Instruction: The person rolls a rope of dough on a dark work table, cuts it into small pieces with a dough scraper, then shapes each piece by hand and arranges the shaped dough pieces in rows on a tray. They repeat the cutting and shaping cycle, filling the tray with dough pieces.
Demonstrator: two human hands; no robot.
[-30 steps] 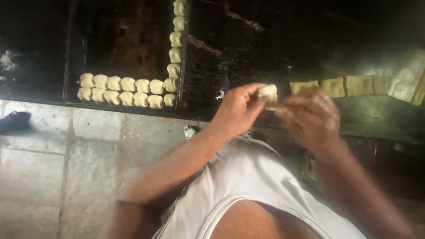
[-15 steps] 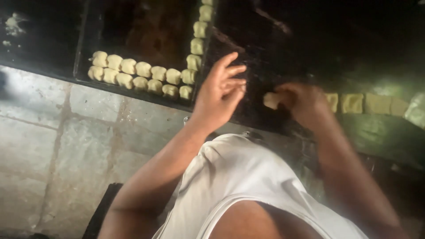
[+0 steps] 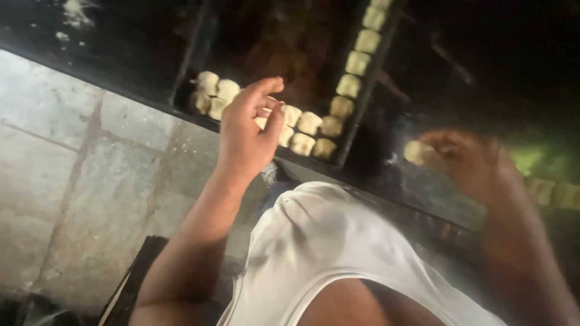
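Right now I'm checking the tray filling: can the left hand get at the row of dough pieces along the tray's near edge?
Probably yes. The left hand hangs open directly over the row of dough pieces at the near edge of the dark tray, and nothing shows between them. The right hand is blurred, off to the side.
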